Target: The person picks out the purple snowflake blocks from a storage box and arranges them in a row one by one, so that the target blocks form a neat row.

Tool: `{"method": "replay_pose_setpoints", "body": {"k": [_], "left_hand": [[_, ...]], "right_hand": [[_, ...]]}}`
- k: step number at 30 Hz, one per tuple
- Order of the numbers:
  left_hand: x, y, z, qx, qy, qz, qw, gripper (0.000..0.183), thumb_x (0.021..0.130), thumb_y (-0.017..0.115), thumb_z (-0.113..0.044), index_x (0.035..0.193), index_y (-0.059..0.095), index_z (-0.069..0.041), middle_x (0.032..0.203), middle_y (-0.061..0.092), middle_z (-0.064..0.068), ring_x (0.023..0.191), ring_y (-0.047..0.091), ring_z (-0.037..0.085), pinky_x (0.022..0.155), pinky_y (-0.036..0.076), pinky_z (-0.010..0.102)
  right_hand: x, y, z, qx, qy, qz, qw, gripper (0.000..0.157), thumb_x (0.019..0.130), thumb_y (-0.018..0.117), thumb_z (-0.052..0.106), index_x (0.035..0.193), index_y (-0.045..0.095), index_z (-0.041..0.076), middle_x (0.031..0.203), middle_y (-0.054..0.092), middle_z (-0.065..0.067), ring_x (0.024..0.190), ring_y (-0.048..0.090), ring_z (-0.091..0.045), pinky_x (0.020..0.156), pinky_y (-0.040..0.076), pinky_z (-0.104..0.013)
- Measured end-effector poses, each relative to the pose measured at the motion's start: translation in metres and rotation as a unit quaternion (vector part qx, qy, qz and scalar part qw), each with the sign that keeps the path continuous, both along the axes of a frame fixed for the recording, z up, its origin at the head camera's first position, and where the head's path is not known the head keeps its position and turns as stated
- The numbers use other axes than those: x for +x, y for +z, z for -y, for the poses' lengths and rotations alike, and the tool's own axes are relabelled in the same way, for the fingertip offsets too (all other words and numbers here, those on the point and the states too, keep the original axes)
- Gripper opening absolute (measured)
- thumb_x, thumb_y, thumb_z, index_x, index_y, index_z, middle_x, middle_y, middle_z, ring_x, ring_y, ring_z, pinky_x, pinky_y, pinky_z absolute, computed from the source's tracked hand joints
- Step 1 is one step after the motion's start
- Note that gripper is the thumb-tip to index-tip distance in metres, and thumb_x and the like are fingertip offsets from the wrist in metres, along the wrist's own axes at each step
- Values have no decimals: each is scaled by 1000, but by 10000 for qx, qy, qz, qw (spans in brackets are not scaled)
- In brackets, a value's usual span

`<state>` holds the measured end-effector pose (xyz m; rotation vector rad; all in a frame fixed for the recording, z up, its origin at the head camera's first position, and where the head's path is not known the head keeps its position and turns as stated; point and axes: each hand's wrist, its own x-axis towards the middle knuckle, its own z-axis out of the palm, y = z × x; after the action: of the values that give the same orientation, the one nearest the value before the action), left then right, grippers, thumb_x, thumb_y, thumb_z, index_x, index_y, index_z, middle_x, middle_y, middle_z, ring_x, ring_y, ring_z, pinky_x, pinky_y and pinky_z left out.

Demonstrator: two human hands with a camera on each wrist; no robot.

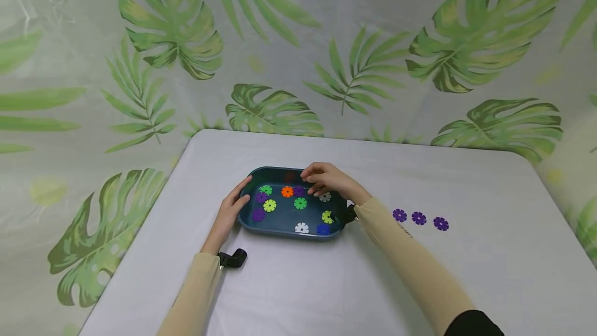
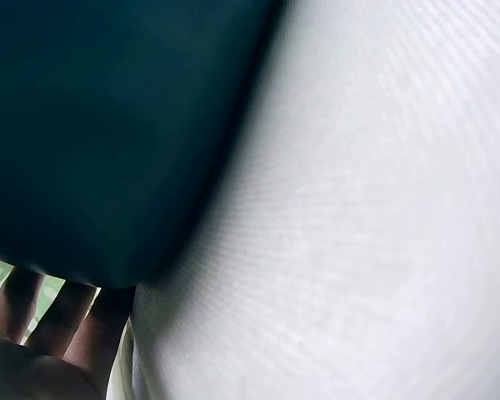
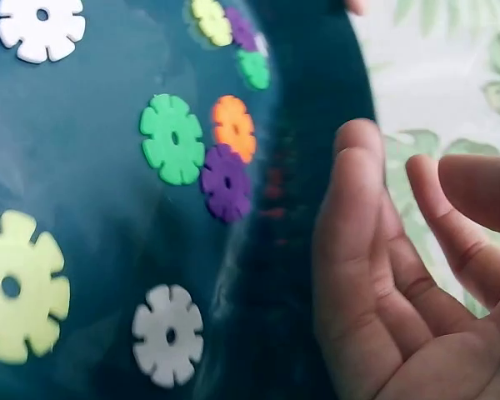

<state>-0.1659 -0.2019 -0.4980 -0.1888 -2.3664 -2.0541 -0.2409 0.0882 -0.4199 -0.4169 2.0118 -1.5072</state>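
Observation:
A dark teal tray (image 1: 280,224) on the table holds several flat, notched plastic discs. Among them are an orange disc (image 1: 284,191), a green disc (image 3: 157,143), a purple disc (image 3: 217,196), a grey-white disc (image 3: 154,333) and a blue disc (image 1: 323,229). My left hand (image 1: 228,210) grips the tray's left end, thumb over the rim and fingers along the outer wall. Over the tray's far right part is my right hand (image 1: 332,179), its fingers loosely bent, nothing between thumb and fingertips. Its fingers (image 3: 350,200) overlap the tray's far wall in the right wrist view.
To the right of the tray, three purple discs (image 1: 415,216) lie in a row on the white tablecloth (image 1: 289,284). Behind the table hangs a leaf-patterned sheet (image 1: 280,56). A black wrist camera (image 1: 233,259) sits by the left sleeve.

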Motion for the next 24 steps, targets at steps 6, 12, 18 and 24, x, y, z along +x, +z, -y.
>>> {"method": "replay_pose_setpoints", "body": {"k": [6, 12, 18, 24], "left_hand": [[1, 3, 0, 19, 6, 91, 10000, 46, 102, 45, -11, 147, 40, -20, 153, 32, -3, 142, 19, 14, 115, 12, 41], [10, 24, -5, -4, -102, 133, 9999, 47, 101, 44, -9, 148, 38, -12, 153, 30, 4, 142, 18, 19, 115, 13, 43], [14, 34, -7, -82, -118, 168, 9998, 48, 101, 45, -11, 148, 36, -10, 154, 29, 5, 143, 18, 21, 115, 14, 44], [8, 19, -3, 0, -47, 161, 9999, 47, 102, 45, -11, 148, 39, -17, 153, 31, 0, 142, 19, 16, 115, 13, 42]], "right_hand": [[1, -3, 20, 672, 356, -81, 9971, 31, 100, 44, 9, 126, 51, -6, 130, 51, -24, 93, 63, -32, 79, 54, -39], [3, -8, 27, 1203, 366, -69, 9920, 30, 100, 41, 8, 126, 52, -4, 128, 51, -21, 96, 62, -34, 77, 53, -38], [4, -14, 27, 1276, 425, 82, 9909, 31, 100, 37, 5, 125, 51, -6, 131, 49, -22, 96, 62, -36, 79, 54, -39], [3, -20, 28, 1205, 518, 69, 9913, 31, 99, 39, 4, 126, 52, -5, 130, 49, -20, 93, 63, -34, 78, 54, -37]]}}
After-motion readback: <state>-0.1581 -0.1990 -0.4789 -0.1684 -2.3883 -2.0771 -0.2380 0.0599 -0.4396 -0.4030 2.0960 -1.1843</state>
